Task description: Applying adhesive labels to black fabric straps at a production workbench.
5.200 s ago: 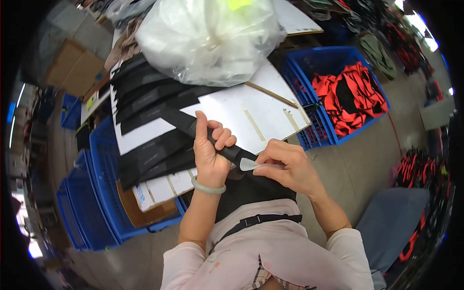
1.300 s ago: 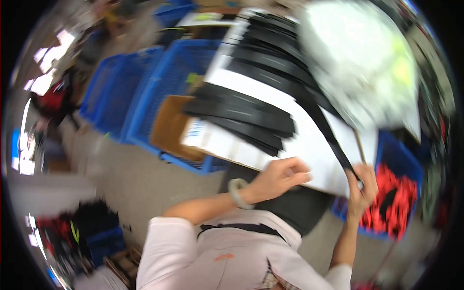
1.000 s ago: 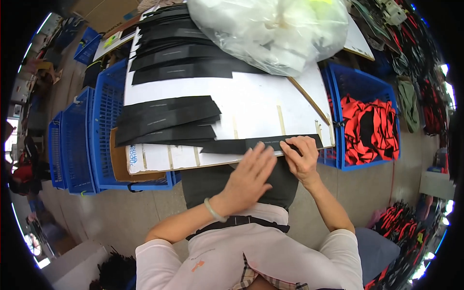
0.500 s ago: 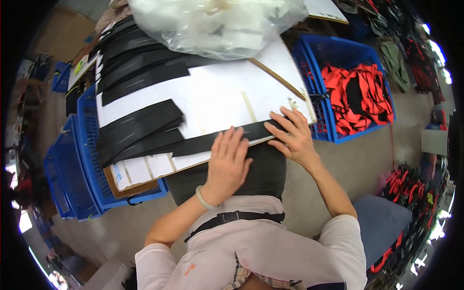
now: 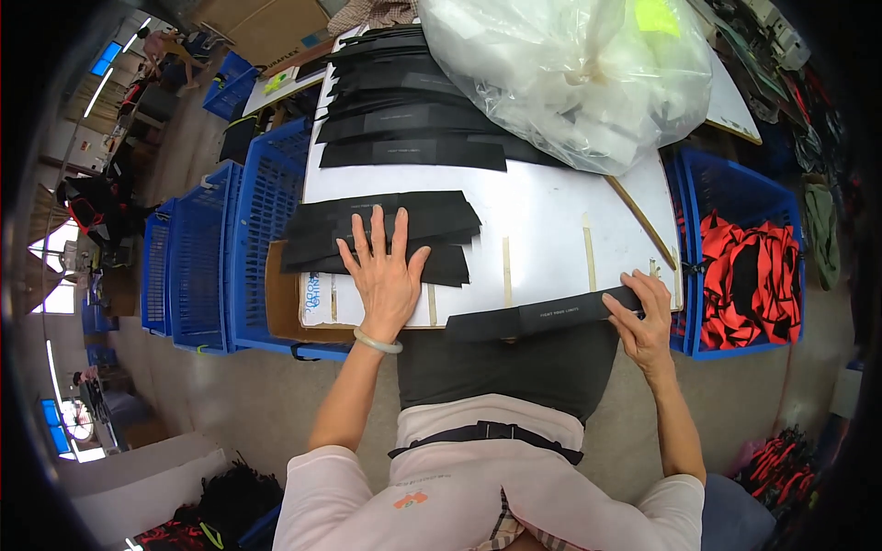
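My left hand (image 5: 378, 285) lies flat, fingers spread, on a small pile of black fabric strips (image 5: 432, 216) at the left front of a white board (image 5: 551, 220). A single black strip (image 5: 542, 317) with a pale printed patch runs along the board's front edge, partly overhanging it. At its right end, my right hand (image 5: 646, 321) holds it between bent fingers and thumb; the exact grip is partly hidden. Beyond the pile, several more black strips (image 5: 413, 151) lie in overlapping rows.
A big clear plastic bag (image 5: 588, 83) of white material covers the board's far right. Near it lies a wooden stick (image 5: 641, 222). Blue crates (image 5: 262, 230) stand at the left; another blue crate (image 5: 744, 354) at the right holds red and black pieces. Tape strips (image 5: 589, 253) mark the board.
My left hand has left the single strip and moved onto the pile at the left. The strip has slid right, apart from the pile, with my right hand at its end. The view has shifted.
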The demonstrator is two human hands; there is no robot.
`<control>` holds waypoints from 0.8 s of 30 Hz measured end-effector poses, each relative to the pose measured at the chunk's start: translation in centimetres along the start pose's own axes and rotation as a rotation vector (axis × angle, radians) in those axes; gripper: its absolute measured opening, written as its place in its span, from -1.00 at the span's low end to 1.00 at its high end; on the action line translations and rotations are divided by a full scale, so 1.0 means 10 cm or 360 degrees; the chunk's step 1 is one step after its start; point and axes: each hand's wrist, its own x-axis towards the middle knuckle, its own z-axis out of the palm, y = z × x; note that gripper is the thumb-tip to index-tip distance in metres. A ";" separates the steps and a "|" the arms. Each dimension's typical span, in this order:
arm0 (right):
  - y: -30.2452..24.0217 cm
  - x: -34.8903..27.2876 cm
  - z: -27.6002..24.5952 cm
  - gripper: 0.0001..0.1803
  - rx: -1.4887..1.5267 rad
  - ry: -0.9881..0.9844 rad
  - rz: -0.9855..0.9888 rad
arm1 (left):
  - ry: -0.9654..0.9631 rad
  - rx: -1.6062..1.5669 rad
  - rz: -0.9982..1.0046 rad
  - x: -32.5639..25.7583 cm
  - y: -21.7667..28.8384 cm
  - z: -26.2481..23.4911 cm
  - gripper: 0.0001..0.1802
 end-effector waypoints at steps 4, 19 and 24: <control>-0.06 0.07 0.01 -0.64 0.0016 0.0043 0.0049 | 0.0053 0.0036 -0.0093 0.13 0.06 0.06 -0.37; -0.02 -0.03 0.05 -0.64 -0.0085 0.0070 0.0154 | -0.0581 -0.0751 0.0797 -0.31 1.35 -0.23 -0.10; 0.00 -0.12 0.06 -0.65 -0.0068 0.0127 0.0208 | -0.0542 -0.0761 0.0773 -0.32 1.46 -0.24 -0.15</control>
